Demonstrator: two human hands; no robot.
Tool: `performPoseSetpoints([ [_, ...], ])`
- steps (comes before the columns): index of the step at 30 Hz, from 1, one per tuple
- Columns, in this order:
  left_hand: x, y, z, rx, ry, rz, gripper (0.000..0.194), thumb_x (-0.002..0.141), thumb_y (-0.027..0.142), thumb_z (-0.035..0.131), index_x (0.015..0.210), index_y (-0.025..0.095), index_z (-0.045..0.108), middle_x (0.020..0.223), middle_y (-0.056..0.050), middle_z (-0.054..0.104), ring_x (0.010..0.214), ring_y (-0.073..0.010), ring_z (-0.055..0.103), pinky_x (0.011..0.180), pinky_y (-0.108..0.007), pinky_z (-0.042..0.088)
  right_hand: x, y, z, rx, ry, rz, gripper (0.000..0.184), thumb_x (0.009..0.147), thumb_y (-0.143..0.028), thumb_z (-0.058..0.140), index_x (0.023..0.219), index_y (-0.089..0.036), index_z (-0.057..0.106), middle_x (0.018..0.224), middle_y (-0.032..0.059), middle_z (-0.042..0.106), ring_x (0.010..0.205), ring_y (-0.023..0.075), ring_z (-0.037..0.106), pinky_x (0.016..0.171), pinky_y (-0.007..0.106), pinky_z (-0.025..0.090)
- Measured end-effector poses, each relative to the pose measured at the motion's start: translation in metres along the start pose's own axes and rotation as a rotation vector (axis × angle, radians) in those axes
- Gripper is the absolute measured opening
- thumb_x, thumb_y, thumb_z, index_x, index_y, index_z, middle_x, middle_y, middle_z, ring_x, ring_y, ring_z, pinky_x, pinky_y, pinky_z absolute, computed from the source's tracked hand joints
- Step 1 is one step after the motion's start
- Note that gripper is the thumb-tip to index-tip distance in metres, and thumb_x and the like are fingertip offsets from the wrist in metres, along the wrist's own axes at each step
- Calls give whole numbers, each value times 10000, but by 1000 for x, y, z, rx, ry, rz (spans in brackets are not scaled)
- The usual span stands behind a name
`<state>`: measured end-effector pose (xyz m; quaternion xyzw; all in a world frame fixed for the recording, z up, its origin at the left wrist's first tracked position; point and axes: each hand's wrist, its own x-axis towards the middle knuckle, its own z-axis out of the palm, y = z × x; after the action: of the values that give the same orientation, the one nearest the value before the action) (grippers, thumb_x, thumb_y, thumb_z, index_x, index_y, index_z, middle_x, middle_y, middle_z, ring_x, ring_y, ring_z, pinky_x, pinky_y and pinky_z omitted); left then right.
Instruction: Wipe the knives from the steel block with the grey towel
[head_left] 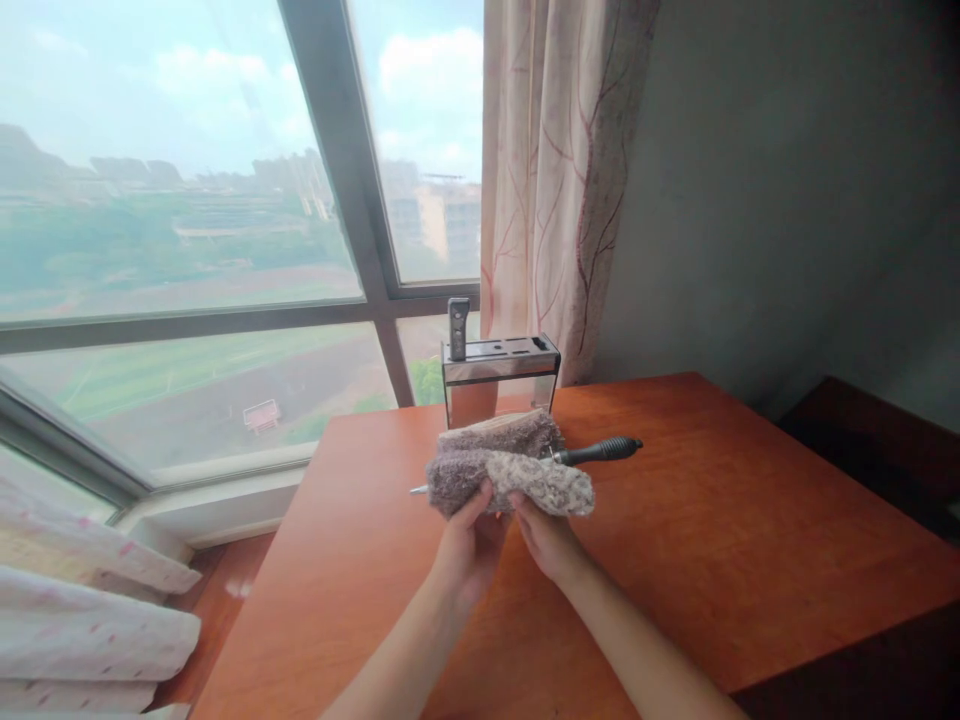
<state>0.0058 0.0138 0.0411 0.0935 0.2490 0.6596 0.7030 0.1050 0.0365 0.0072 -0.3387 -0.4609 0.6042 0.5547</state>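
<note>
Both my hands hold a fluffy grey-brown cloth [510,470] above the wooden table [735,540]. My left hand [469,535] grips the cloth's left part with the thumb on top. My right hand [547,535] is closed on its lower right part. The cloth is wrapped round a long tool: a black handle [600,451] sticks out to the right and a thin metal tip [418,490] shows at the left. Behind the cloth stands a metal knife holder [501,372] with one dark handle [458,326] in a slot.
A large window [225,250] lies behind the table at the left, with a patterned curtain [562,180] beside it. Folded pale bedding [82,610] sits at the lower left. A dark piece of furniture [877,450] stands to the right of the table.
</note>
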Motion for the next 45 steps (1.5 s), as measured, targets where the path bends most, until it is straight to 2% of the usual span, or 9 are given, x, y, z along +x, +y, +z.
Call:
performPoseSetpoints([
  [3,1,-2,-5,105,-88,-121,292,744,163,698,1027,202,639,1030,-68,685,947,-201,644,794,-305,517,16,-18,0,209,65,3,337,710,-392,694,1005,-235,648,955,54,702,958,257,639,797,398,536],
  [5,5,3,-9,190,-90,-142,282,727,167,718,996,189,636,998,-73,679,895,-183,651,731,-268,513,30,-28,-6,290,111,1,278,684,-330,693,945,-245,652,957,27,700,935,239,638,771,364,537],
  [10,19,22,-18,582,-65,-2,258,735,256,725,953,158,628,829,-50,660,675,-105,616,600,-201,469,57,-37,-38,356,209,-31,206,636,-244,659,841,-227,656,878,-8,706,853,197,635,742,311,518],
  [15,29,29,-25,972,-189,46,302,727,389,706,819,117,612,666,-35,646,525,-103,563,505,-213,420,56,-32,-55,468,227,11,160,631,-238,675,789,-213,663,798,-31,700,761,154,617,698,257,497],
  [25,20,3,-28,1038,-325,-29,301,794,434,591,795,132,578,669,-49,671,511,-125,592,488,-224,437,42,-29,-44,609,222,110,220,666,-390,673,793,-210,663,749,-23,707,677,170,625,627,286,496],
  [30,16,-8,-27,1092,-282,17,123,778,232,496,729,138,557,583,-11,630,465,-126,582,441,-204,407,36,-18,-29,555,159,218,302,648,-479,700,756,-202,645,673,-5,695,662,208,642,607,310,502],
  [35,17,-5,-29,1238,-272,33,70,718,135,490,745,148,554,574,7,615,499,-144,603,471,-219,442,39,-19,-27,427,268,115,320,638,-432,754,832,-203,642,764,-9,715,754,205,661,682,297,517],
  [40,14,3,-30,1431,-433,101,105,806,247,538,801,154,587,634,-16,635,557,-143,602,548,-232,450,48,-28,-41,428,353,54,478,700,-553,675,1031,-210,631,947,24,722,829,213,665,706,315,529],
  [45,12,13,-29,1391,-461,78,246,876,368,492,861,150,604,649,-32,627,562,-132,582,566,-232,431,52,-30,-50,458,323,94,480,736,-558,646,1067,-211,631,987,37,718,868,215,663,738,330,535],
])
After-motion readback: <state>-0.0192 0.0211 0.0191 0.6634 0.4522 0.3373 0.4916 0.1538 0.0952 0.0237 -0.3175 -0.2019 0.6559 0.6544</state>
